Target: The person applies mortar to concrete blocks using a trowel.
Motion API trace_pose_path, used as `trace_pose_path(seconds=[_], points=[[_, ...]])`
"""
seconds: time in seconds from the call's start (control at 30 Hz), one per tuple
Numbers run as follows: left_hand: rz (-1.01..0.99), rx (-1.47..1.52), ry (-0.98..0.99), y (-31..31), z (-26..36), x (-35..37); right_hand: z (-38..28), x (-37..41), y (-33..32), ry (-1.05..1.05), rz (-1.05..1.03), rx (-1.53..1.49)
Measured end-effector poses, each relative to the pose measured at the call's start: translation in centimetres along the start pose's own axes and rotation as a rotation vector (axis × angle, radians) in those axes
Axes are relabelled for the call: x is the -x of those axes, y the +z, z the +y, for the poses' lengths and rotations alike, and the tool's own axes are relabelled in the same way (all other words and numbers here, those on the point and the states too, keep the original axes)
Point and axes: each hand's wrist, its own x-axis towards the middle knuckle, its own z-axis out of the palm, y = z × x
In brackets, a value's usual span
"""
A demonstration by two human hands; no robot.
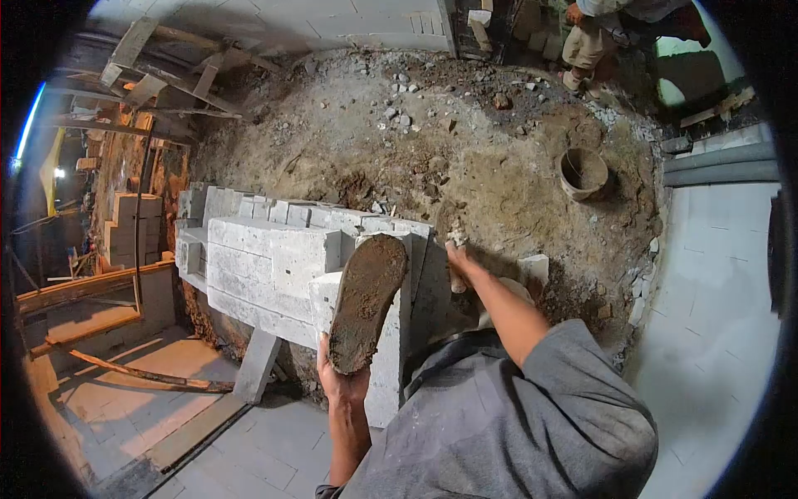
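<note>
My left hand (pixel 339 381) grips the near end of a white block (pixel 324 295), fingers along its side. A thick layer of brown mortar (pixel 367 303) covers the long face turned up toward me. To the right, my right hand (pixel 457 256) is closed around the handle of a trowel (pixel 457 284); its mortar-smeared blade points away from me, over the dirt. Just left of the held block is a stack of white blocks (pixel 270 262), and more blocks stand upright beneath it and beside my body.
A bucket (pixel 583 173) of mortar sits on the rubble-strewn dirt (pixel 490 175). Another person's legs (pixel 584 54) show at the top right. Grey pipes (pixel 719 164) run along the right wall. Wooden planks (pixel 133 46) and a timber frame (pixel 79 303) are at the left.
</note>
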Motion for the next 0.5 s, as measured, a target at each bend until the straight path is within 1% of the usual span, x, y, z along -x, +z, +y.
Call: trace_pose_path(seconds=[0.03, 0.07, 0.1, 0.17, 0.23, 0.3, 0.37, 0.43, 0.47, 0.5], points=[[0.008, 0.003, -0.007, 0.1, -0.1, -0.1, 0.9, -0.7, 0.2, 0.038, -0.032, 0.067], [0.059, -0.005, 0.006, 0.3, -0.3, -0.2, 1.8, -0.7, 0.1, 0.078, -0.062, 0.137], [0.105, -0.012, 0.018, 0.4, -0.5, -0.1, 2.2, 1.0, -0.5, 0.087, -0.055, 0.144], [0.062, -0.021, 0.025, 0.5, -0.4, -0.4, 2.3, 4.6, -2.3, 0.056, -0.367, 0.119], [0.071, -0.013, 0.003, 0.5, 0.1, -0.5, 8.3, 1.5, -1.5, -0.064, -0.335, 0.303], [0.077, 0.017, 0.034, 0.7, 0.4, -0.9, 8.5, 5.2, -4.3, -0.647, -0.329, 0.716], [0.017, 0.094, -0.009, -0.4, 0.3, -0.8, 4.9, 9.9, -6.9, 0.241, -0.421, 0.118], [0.048, 0.109, 0.001, -0.8, -0.2, -0.7, 2.3, 15.0, -8.6, 0.189, -0.199, 0.032], [0.036, 0.171, -0.022, -1.0, -0.5, -0.8, 2.3, 15.5, -9.3, -0.008, -0.098, 0.187], [0.026, 0.225, -0.047, -1.0, -0.7, -0.6, 2.9, 15.4, -9.3, -0.515, 0.199, 0.605]])
